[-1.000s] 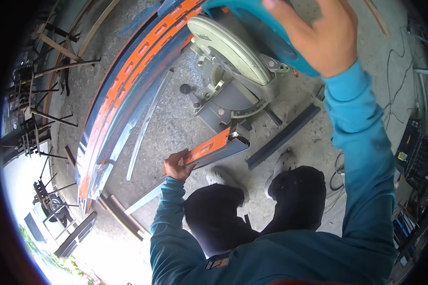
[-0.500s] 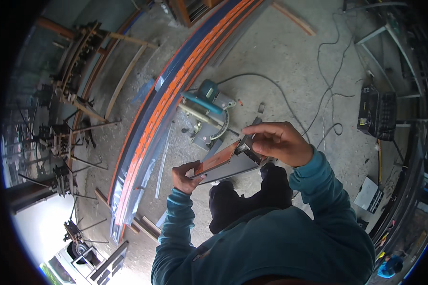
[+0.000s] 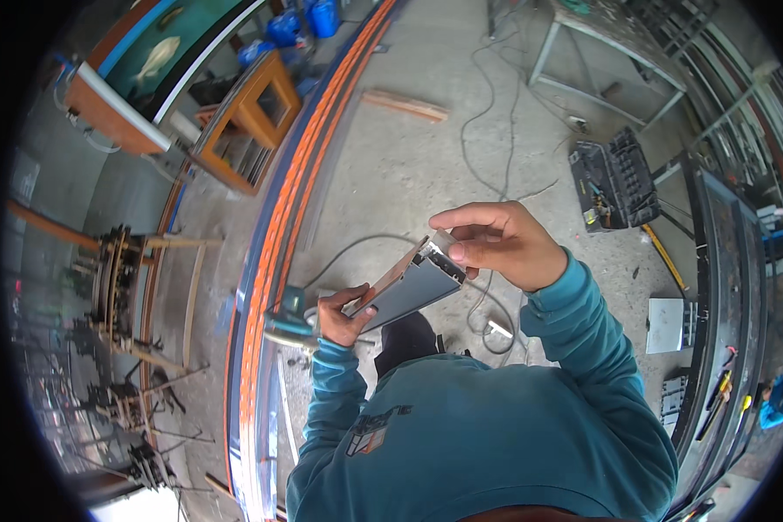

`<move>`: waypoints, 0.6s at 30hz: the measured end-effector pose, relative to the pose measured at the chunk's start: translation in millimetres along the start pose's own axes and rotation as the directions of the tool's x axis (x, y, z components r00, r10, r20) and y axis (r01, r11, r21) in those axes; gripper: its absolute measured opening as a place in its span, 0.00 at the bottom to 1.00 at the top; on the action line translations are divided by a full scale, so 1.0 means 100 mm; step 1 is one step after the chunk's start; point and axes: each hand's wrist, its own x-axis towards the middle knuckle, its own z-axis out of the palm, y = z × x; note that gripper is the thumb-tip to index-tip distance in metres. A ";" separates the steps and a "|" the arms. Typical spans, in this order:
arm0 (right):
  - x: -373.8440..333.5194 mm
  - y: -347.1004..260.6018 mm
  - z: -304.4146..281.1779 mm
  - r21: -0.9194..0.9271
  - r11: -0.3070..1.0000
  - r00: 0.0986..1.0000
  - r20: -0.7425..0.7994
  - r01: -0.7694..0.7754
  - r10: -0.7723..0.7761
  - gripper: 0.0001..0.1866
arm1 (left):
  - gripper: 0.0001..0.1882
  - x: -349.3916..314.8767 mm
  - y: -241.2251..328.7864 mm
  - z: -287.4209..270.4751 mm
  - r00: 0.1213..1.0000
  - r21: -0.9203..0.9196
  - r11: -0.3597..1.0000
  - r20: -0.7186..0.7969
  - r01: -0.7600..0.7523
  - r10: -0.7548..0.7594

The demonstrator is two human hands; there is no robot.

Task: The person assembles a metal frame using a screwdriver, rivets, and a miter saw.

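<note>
A dark grey metal profile (image 3: 416,294), hollow at its end, is held slantwise in front of my body. My left hand (image 3: 344,317) grips its lower left end, thumb on the near face. At the upper right, my right hand (image 3: 505,245) pinches a small grey metal piece (image 3: 445,241) against the profile's open end. Whether this piece is separate from the profile I cannot tell. The cut end shows bare, jagged-looking metal inside. Behind my left hand, a miter saw (image 3: 289,329) on the floor is mostly hidden.
Long orange-and-blue wrapped profiles (image 3: 297,165) run along my left side. Cables (image 3: 483,130) trail over the concrete floor. An open black toolbox (image 3: 613,184) lies to the right, beyond a dark bench (image 3: 718,304). A timber piece (image 3: 404,105) and a wooden cabinet (image 3: 250,122) are ahead.
My body and view have shifted right and forward, leaving the saw at the left. The profile has turned, showing more of its grey face. Both hands keep their hold.
</note>
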 end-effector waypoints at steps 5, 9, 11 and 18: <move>0.32 -0.08 -0.91 0.021 0.999 0.989 -0.146 -0.032 0.034 0.19 | 0.24 1.17 -0.10 0.57 0.991 -0.070 0.998 0.132 0.009 0.000; 0.99 -0.07 -1.71 -0.010 1.000 0.980 -0.200 0.005 -0.007 0.19 | 0.22 2.37 -0.38 0.87 0.967 -0.100 0.994 0.254 0.045 -0.018; 1.41 -0.11 -2.12 -0.019 0.998 0.971 -0.233 0.056 -0.059 0.19 | 0.21 3.07 -0.48 0.98 0.950 -0.141 0.986 0.309 0.085 -0.038; 2.86 -0.49 -3.68 -0.495 0.844 0.899 -0.244 0.207 -0.364 0.21 | 0.26 5.61 -0.35 1.25 0.918 -0.132 0.988 0.396 0.080 -0.022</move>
